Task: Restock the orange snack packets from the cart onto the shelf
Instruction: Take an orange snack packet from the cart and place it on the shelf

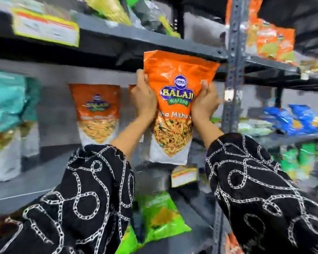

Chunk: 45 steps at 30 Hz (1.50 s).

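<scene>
**Packet held up before the middle shelf**

The packet [174, 107] is upright between the left hand [145, 99] and the right hand [204, 105], in front of the shelf [26, 187]. Behind it, to the left, a second packet [96, 112] stands on this shelf. Right of the hands is the upright post [235, 70]. Below the held packet, a label [184, 176] sits on the shelf edge.

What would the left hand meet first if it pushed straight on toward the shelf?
Probably the orange packet peeking out just behind the left hand, standing on the shelf. Depth is unclear, so the gap between them cannot be judged.
</scene>
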Each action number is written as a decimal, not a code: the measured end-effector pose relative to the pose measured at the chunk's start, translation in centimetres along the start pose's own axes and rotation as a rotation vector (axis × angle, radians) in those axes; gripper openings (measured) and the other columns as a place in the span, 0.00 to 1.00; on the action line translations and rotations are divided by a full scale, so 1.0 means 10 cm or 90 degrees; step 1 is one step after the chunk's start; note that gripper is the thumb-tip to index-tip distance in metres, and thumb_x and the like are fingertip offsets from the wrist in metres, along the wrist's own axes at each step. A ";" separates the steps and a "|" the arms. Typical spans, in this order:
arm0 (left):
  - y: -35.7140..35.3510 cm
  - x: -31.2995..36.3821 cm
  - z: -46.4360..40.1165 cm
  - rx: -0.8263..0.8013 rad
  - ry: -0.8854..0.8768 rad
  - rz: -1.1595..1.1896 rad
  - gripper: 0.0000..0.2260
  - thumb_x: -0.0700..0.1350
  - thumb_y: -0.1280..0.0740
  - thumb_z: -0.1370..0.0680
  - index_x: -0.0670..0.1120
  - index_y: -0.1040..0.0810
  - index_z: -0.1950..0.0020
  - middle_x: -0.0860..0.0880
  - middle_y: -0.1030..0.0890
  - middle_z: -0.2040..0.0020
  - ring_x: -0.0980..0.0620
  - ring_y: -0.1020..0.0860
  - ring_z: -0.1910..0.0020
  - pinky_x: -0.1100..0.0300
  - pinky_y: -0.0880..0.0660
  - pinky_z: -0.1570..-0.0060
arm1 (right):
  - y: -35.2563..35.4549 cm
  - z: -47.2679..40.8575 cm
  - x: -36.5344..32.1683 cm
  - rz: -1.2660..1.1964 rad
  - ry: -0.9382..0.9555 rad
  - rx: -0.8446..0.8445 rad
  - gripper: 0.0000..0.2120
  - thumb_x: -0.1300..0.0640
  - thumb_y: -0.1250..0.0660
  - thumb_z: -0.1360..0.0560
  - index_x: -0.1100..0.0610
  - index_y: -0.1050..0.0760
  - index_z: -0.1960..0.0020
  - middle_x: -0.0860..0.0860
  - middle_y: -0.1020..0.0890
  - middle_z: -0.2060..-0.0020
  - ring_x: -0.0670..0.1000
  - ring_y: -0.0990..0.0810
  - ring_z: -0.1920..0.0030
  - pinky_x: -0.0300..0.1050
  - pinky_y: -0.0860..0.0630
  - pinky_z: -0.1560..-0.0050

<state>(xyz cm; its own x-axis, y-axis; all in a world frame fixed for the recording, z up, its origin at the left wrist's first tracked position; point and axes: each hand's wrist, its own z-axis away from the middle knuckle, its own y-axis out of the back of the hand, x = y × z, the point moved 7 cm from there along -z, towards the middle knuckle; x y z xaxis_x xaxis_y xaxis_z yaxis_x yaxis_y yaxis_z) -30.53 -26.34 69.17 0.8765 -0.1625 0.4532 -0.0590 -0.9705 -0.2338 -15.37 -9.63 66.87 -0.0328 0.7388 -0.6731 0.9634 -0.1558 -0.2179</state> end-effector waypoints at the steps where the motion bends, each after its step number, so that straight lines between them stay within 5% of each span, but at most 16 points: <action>1: 0.16 -0.12 -0.13 0.017 -0.023 -0.044 0.14 0.43 0.46 0.19 0.36 0.26 0.45 0.31 0.18 0.58 0.31 0.22 0.61 0.59 0.52 0.68 | -0.25 0.13 -0.06 -0.017 -0.010 -0.020 0.19 0.47 0.47 0.19 0.58 0.23 0.44 0.64 0.18 0.47 0.66 0.22 0.47 0.52 0.30 0.53; 10: 1.42 -1.10 -0.89 0.089 -0.030 -0.304 0.15 0.47 0.48 0.20 0.41 0.27 0.41 0.29 0.19 0.58 0.31 0.22 0.60 0.54 0.41 0.65 | -1.80 1.19 -0.66 -0.134 -0.029 -0.167 0.16 0.46 0.48 0.19 0.51 0.24 0.45 0.61 0.16 0.57 0.62 0.18 0.58 0.44 0.35 0.62; 15: 1.69 -1.69 -0.78 -0.051 0.036 -0.360 0.13 0.48 0.47 0.19 0.40 0.30 0.47 0.30 0.20 0.56 0.33 0.21 0.58 0.51 0.35 0.66 | -2.07 1.80 -0.42 -0.067 -0.035 -0.316 0.16 0.48 0.46 0.19 0.54 0.23 0.43 0.65 0.17 0.49 0.65 0.19 0.51 0.51 0.26 0.58; 19: 1.76 -1.70 -0.81 -0.041 0.035 -0.362 0.13 0.48 0.47 0.18 0.40 0.30 0.45 0.33 0.20 0.52 0.35 0.21 0.54 0.51 0.31 0.62 | -2.03 1.81 -0.35 -0.092 -0.017 -0.306 0.18 0.47 0.44 0.19 0.59 0.23 0.46 0.66 0.20 0.44 0.66 0.20 0.50 0.50 0.28 0.59; 22: 1.72 -1.50 -0.78 0.022 0.033 -0.316 0.16 0.49 0.46 0.19 0.42 0.34 0.36 0.37 0.25 0.39 0.37 0.24 0.44 0.48 0.27 0.50 | -2.07 1.72 -0.31 -0.128 -0.029 -0.326 0.19 0.45 0.45 0.19 0.60 0.27 0.46 0.56 0.19 0.59 0.61 0.21 0.55 0.48 0.31 0.60; 25: 1.53 -1.20 -0.68 0.047 -0.012 -0.269 0.22 0.49 0.45 0.20 0.42 0.40 0.27 0.38 0.37 0.27 0.40 0.37 0.28 0.46 0.38 0.30 | -2.01 1.57 -0.26 -0.128 -0.045 -0.303 0.19 0.43 0.48 0.19 0.57 0.29 0.45 0.49 0.24 0.66 0.55 0.22 0.61 0.43 0.37 0.65; 29: 1.17 -0.81 -0.46 0.036 -0.115 -0.284 0.26 0.46 0.43 0.21 0.40 0.44 0.25 0.38 0.44 0.23 0.40 0.47 0.23 0.47 0.48 0.24 | -1.80 1.31 -0.15 -0.123 -0.054 -0.267 0.17 0.42 0.50 0.20 0.54 0.32 0.45 0.51 0.18 0.64 0.57 0.20 0.62 0.45 0.30 0.64; 32: 0.73 -0.57 -0.15 -0.037 -0.201 -0.262 0.27 0.45 0.42 0.22 0.38 0.45 0.25 0.36 0.45 0.23 0.39 0.48 0.23 0.46 0.51 0.24 | -1.49 1.05 0.02 -0.129 -0.047 -0.222 0.16 0.43 0.50 0.20 0.53 0.32 0.47 0.47 0.21 0.66 0.58 0.19 0.61 0.43 0.35 0.67; 36: -0.01 -0.36 0.39 -0.180 -0.217 -0.177 0.26 0.45 0.42 0.21 0.38 0.44 0.25 0.38 0.44 0.23 0.42 0.46 0.23 0.47 0.50 0.24 | -0.89 0.59 0.40 -0.101 -0.033 -0.121 0.16 0.45 0.49 0.19 0.55 0.30 0.46 0.58 0.15 0.59 0.61 0.19 0.56 0.48 0.31 0.58; 45: -1.46 0.29 2.06 -0.406 -0.207 -0.020 0.24 0.46 0.44 0.21 0.39 0.39 0.27 0.41 0.38 0.24 0.44 0.39 0.25 0.49 0.41 0.25 | 0.95 -0.21 1.48 0.037 0.007 0.026 0.15 0.48 0.48 0.19 0.58 0.28 0.47 0.57 0.16 0.61 0.61 0.18 0.59 0.51 0.26 0.53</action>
<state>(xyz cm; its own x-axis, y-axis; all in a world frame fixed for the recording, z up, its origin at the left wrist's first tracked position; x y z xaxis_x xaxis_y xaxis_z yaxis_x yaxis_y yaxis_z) -17.31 -8.99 56.20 0.9746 -0.1672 0.1487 -0.2116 -0.9049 0.3692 -6.14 1.23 56.32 0.0260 0.7353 -0.6772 0.9518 -0.2254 -0.2082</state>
